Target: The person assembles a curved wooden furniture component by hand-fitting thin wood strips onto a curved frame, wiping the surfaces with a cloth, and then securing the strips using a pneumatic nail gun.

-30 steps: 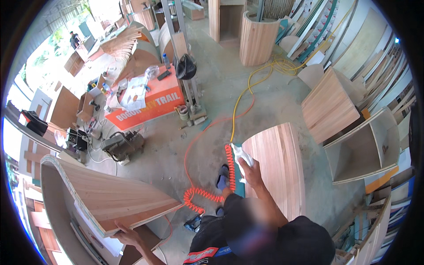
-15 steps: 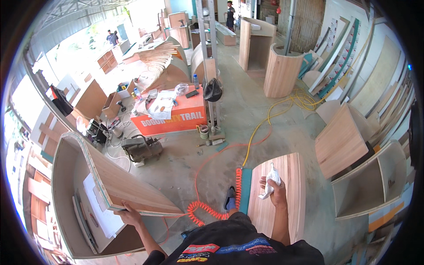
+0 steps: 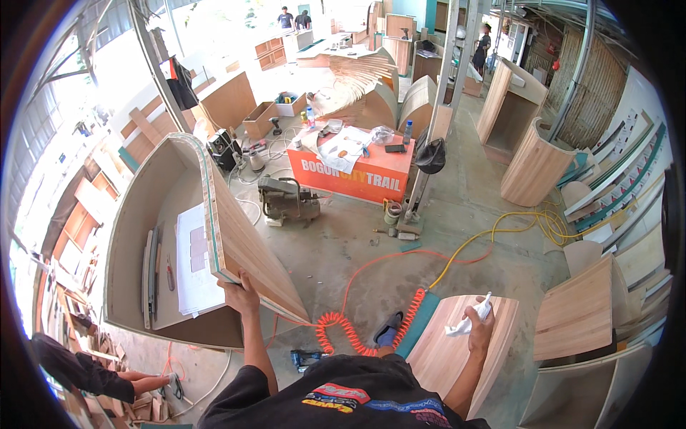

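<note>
My left hand (image 3: 241, 292) is closed around the lower corner of a curved wooden cabinet (image 3: 251, 243), which has a wood-strip face and a grey inside. Inside it lie white paper sheets (image 3: 194, 250), a thin red-handled tool (image 3: 170, 274) and several long narrow strips (image 3: 148, 279). In my right hand (image 3: 480, 330) is a crumpled white cloth (image 3: 461, 327), its ends sticking out past the fingers. Below that hand is a curved wood-strip panel (image 3: 439, 347), beside a teal strip (image 3: 420, 325) on the floor.
An orange coiled hose (image 3: 331, 336) and a blue power tool (image 3: 306, 359) lie near my feet. Ahead are a compressor (image 3: 289, 200) and a red-orange box table (image 3: 350, 174). Another person (image 3: 86, 372) is at lower left. Open wooden cabinets (image 3: 586, 390) stand at right.
My view has swung left, so the scene sits further right. Another person now shows at lower left. Both hands keep their holds on the cabinet and the cloth.
</note>
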`<state>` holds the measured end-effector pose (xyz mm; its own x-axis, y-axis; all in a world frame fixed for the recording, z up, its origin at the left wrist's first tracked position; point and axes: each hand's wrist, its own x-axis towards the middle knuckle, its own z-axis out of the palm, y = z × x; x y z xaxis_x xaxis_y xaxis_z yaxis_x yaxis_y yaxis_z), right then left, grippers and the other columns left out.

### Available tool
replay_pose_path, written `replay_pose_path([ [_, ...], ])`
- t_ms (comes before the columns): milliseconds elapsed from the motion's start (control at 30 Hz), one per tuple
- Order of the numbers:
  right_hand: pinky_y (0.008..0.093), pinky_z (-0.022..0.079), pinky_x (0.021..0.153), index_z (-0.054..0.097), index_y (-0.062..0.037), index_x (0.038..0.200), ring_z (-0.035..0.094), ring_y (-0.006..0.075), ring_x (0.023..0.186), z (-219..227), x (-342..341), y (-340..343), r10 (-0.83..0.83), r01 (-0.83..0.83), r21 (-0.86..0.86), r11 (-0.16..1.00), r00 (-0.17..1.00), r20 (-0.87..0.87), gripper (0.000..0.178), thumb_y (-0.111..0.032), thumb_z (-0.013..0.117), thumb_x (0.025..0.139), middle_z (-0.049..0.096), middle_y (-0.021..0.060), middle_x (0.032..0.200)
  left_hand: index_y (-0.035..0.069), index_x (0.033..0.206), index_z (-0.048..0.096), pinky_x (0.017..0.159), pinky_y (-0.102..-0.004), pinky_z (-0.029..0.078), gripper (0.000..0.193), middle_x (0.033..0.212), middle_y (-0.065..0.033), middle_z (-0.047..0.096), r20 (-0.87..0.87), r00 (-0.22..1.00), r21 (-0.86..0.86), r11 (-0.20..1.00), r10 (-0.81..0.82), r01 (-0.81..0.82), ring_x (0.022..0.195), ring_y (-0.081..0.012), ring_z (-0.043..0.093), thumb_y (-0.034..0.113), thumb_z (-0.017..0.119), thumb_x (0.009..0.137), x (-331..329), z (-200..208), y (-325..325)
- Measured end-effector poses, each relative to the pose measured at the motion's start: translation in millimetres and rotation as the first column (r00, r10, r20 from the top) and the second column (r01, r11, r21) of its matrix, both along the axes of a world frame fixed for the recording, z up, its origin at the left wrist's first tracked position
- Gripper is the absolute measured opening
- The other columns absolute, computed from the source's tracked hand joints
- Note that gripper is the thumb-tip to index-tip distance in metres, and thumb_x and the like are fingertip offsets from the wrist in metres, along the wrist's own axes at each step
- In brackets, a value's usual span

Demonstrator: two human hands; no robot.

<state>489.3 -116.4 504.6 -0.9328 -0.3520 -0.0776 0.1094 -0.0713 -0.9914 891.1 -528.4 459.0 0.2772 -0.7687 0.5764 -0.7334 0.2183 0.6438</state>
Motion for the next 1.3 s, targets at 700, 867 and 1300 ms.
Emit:
replay_pose_path([
  [700,0.0227,0.041,0.045,0.051,-0.0052,0.124,0.048,0.0073,0.050,-16.2,11.4,3.3,-0.169,0.181,-0.147,0.972,0.981,0.092,0.035,-0.030,0.057,0.101,0.054,0.0005,0.073,-0.002,0.119,0.041,0.057,-0.0526,0.050,0.054,0.083,-0.0247,0.067,0.037,0.999,0.000,1.000,0.025,-0.025,0.074,-0.0455,0.067,0.045,0.056,0.097,-11.8,2.3,1.7],
  [867,0.0215,0.038,0.044,0.057,-0.0031,0.123,0.046,0.0055,0.049,-7.8,10.9,24.2,-0.070,0.069,-0.030,0.997,0.997,-0.028,0.034,-0.027,0.059,0.100,0.066,0.0061,0.083,-0.002,0.119,0.040,0.056,-0.0537,0.049,0.056,0.083,-0.0256,0.066,0.074,0.997,-0.005,0.999,0.033,-0.033,0.074,-0.0461,0.066,0.048,0.055,0.098,-3.7,2.4,0.3],
  [1300,0.0235,0.045,0.048,0.056,-0.0054,0.128,0.049,0.0078,0.052,1.2,57.7,29.1,-0.046,0.049,-0.128,0.991,0.999,0.027,0.038,-0.035,0.050,0.104,0.047,-0.0010,0.067,-0.003,0.119,0.037,0.063,-0.0550,0.051,0.060,0.090,-0.0302,0.066,0.063,0.995,0.099,0.993,-0.071,0.065,0.081,-0.0503,0.065,0.051,0.053,0.098,3.5,17.3,9.3],
])
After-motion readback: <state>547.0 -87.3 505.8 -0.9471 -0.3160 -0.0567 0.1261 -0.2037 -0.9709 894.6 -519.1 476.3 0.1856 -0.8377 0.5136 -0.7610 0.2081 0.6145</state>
